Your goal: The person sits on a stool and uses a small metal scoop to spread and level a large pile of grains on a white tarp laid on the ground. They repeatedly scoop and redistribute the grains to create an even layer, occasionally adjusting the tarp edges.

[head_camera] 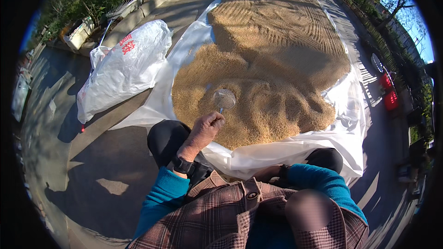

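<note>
My left hand (208,127) grips the thin handle of a small round mesh strainer (224,98), whose bowl is over the near left part of the spread grain (277,110). The strainer looks pale and shiny; what lies in it is hard to tell. The tan grain covers a long white plastic sheet (270,150), with ridges and hollows close to me and fine raked lines farther off. My right hand (268,173) rests low by my lap in deep shadow, near the sheet's front edge. Its fingers are hard to make out.
A full white plastic sack (129,67) with red print leans at the left of the sheet. Behind it are a metal rake (118,9) and a pale foam box (80,34) by the concrete curb (152,6). Red objects (390,91) stand at the right. My knees flank the sheet's near edge.
</note>
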`<state>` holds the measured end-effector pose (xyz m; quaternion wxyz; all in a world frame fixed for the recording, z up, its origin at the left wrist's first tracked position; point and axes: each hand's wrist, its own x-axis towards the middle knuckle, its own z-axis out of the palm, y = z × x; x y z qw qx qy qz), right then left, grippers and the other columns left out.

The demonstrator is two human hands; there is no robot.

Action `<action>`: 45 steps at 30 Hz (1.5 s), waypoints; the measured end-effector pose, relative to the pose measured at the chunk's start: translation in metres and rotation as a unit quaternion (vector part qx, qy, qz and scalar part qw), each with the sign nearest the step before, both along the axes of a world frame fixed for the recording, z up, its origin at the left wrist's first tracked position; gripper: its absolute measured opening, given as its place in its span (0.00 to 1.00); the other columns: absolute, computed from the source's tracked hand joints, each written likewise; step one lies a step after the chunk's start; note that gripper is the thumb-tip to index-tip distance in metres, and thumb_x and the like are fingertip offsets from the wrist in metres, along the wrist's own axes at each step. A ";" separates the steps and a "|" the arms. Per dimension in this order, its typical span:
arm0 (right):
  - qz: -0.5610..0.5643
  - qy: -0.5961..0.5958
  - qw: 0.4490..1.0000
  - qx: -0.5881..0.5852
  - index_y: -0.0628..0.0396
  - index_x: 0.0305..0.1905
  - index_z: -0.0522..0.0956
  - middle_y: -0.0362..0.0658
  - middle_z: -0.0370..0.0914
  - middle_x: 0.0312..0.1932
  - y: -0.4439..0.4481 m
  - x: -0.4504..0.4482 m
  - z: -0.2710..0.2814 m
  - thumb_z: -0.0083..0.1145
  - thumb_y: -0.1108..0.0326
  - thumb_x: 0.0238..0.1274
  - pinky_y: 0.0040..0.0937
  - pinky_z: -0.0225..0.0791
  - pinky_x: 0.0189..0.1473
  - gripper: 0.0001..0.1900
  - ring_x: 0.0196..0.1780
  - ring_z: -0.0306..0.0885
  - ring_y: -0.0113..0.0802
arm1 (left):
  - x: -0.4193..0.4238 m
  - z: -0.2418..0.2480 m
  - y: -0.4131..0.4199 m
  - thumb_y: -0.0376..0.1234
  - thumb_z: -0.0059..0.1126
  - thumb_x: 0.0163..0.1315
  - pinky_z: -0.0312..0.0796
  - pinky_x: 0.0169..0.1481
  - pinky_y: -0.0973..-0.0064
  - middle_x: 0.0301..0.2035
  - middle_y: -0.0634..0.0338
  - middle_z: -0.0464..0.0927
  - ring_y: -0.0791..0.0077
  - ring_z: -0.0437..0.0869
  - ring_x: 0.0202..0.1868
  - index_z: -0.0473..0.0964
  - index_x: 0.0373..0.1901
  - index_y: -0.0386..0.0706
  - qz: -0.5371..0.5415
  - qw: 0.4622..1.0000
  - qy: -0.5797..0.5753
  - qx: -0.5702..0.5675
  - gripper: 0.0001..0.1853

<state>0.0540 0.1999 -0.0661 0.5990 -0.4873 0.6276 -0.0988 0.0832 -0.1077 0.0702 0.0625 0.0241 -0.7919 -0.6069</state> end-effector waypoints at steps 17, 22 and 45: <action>-0.038 -0.063 0.997 -0.025 0.54 0.62 0.71 0.52 0.79 0.49 -0.002 -0.010 -0.029 0.47 0.60 0.70 0.41 0.70 0.52 0.20 0.48 0.78 0.45 | 0.007 0.021 -0.002 0.30 0.59 0.67 0.74 0.37 0.76 0.29 0.56 0.80 0.77 0.80 0.31 0.75 0.42 0.38 0.023 0.996 -0.085 -0.016 0.06; -0.066 -0.087 0.994 -0.025 0.54 0.64 0.70 0.53 0.78 0.51 -0.009 -0.011 -0.040 0.47 0.59 0.71 0.40 0.70 0.52 0.21 0.49 0.78 0.44 | 0.006 0.021 -0.010 0.31 0.59 0.67 0.74 0.40 0.77 0.31 0.55 0.82 0.75 0.84 0.34 0.75 0.42 0.38 0.018 0.990 -0.139 -0.005 0.07; -0.007 -0.083 0.996 -0.045 0.55 0.71 0.64 0.53 0.75 0.58 0.004 0.072 -0.003 0.43 0.58 0.75 0.38 0.69 0.56 0.25 0.53 0.76 0.41 | 0.054 -0.022 0.002 0.34 0.56 0.69 0.70 0.27 0.80 0.23 0.66 0.74 0.83 0.75 0.24 0.78 0.35 0.38 0.043 0.985 -0.092 0.137 0.08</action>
